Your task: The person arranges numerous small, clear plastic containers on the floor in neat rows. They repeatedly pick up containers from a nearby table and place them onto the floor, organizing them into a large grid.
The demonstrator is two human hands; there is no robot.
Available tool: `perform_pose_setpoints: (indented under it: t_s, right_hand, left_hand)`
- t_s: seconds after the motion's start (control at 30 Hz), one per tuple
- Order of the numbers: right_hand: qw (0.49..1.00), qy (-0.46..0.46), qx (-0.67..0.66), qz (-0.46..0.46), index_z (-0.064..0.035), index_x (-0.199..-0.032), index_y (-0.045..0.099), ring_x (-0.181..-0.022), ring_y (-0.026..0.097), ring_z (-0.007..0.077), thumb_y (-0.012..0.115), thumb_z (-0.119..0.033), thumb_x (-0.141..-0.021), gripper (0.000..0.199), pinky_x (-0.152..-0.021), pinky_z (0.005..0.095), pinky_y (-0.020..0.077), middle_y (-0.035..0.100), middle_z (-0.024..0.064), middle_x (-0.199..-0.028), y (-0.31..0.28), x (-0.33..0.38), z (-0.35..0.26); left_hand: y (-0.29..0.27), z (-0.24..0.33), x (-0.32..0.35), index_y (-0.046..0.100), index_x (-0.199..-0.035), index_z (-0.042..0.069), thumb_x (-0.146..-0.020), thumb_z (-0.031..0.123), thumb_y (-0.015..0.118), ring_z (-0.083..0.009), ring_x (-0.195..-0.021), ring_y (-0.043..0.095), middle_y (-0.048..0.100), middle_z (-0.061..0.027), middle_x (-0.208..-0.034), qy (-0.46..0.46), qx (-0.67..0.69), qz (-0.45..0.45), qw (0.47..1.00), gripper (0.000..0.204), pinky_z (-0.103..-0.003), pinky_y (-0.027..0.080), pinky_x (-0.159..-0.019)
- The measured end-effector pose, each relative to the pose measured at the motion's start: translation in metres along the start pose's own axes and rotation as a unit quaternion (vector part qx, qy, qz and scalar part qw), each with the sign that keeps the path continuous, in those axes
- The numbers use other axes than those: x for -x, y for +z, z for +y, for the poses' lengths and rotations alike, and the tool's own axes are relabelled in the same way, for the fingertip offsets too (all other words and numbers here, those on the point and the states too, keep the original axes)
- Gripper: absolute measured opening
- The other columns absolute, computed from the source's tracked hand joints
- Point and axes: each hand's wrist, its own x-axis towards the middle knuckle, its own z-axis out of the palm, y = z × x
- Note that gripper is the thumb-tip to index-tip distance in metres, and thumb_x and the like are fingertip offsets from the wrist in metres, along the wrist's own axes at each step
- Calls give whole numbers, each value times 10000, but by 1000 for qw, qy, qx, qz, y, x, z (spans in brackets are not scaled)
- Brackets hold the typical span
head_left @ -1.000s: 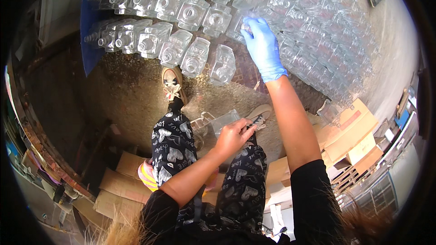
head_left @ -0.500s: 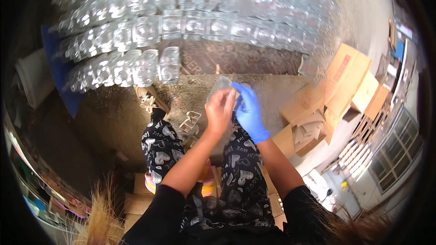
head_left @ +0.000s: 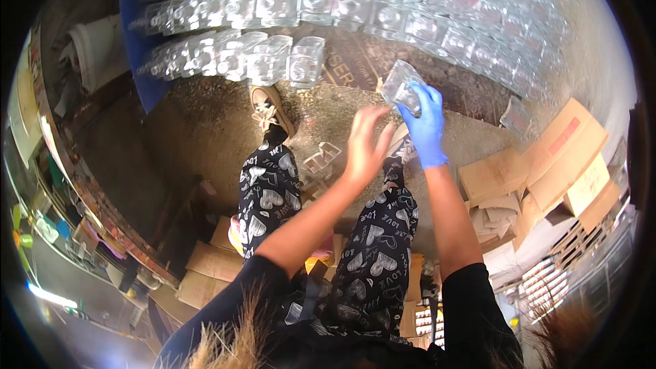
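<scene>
My right hand (head_left: 426,130), in a blue glove, grips a clear square glass container (head_left: 398,80) and holds it out over the floor, tilted. Bare and with its fingers apart, my left hand (head_left: 364,145) hovers just to the left of the glass and holds nothing. Past my hands, long rows of similar clear glass containers (head_left: 277,5) stand packed side by side. The nearest row (head_left: 307,60) is shorter and ends left of the held glass. Another clear glass piece (head_left: 516,116) sits apart at the right end of the dark cardboard sheet (head_left: 355,61).
Opened cardboard boxes (head_left: 560,140) stand at the right, one with folded card inside. A blue panel (head_left: 139,48) borders the rows at the left. Pale frame-shaped pieces (head_left: 321,157) lie on the floor between my legs. More cardboard (head_left: 212,263) is beside my seat.
My right hand has moved forward and away from my left, carrying the glass container. My left hand has come off it and opened. The whole view has shifted.
</scene>
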Motion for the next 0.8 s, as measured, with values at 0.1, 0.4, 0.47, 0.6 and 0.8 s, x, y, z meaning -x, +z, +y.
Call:
perform_pose_setpoints:
  t_s: [0.1,0.4,0.47,0.6,0.8]
  right_hand:
    - [987,-47,155,-18,-154,-1286,568,-1073,566,287,788,-245,-741,594,-867,390,484,561,124,-1155,-17,-13,-64]
    - [973,-214,50,-68,-169,-1229,610,-683,618,274,773,-225,-762,498,-647,388,496,647,86,-839,111,-66,-150]
    - [961,-273,15,-38,-168,-1193,633,-639,608,258,774,-194,-759,457,-632,379,491,645,65,-790,123,-71,-137]
    - [963,-264,18,-47,-157,-1115,662,-637,593,265,771,-155,-757,374,-625,366,488,646,64,-827,128,-68,-149]
    - [969,-237,48,-55,-146,-1108,660,-654,599,265,775,-157,-752,373,-632,377,490,659,70,-870,133,-67,-160]
  left_hand:
    - [-62,-13,71,613,-1120,29,-864,89,657,-300,-914,645,625,-164,-1034,-179,21,-60,982,267,-380,516,-832]
    - [-76,-63,75,567,-1161,81,-857,231,660,-389,-914,635,608,-188,-1067,-195,-31,-282,939,351,-458,512,-806]
    - [-82,-61,73,567,-1159,76,-853,216,668,-388,-898,637,606,-188,-1049,-175,-1,-249,953,351,-458,513,-799]
    - [-94,-52,56,596,-1145,30,-847,188,684,-318,-811,636,603,-167,-956,-212,53,-214,952,349,-410,506,-748]
    - [-101,-50,49,604,-1169,28,-834,176,698,-286,-783,634,614,-157,-979,-231,88,-192,950,378,-391,509,-748]
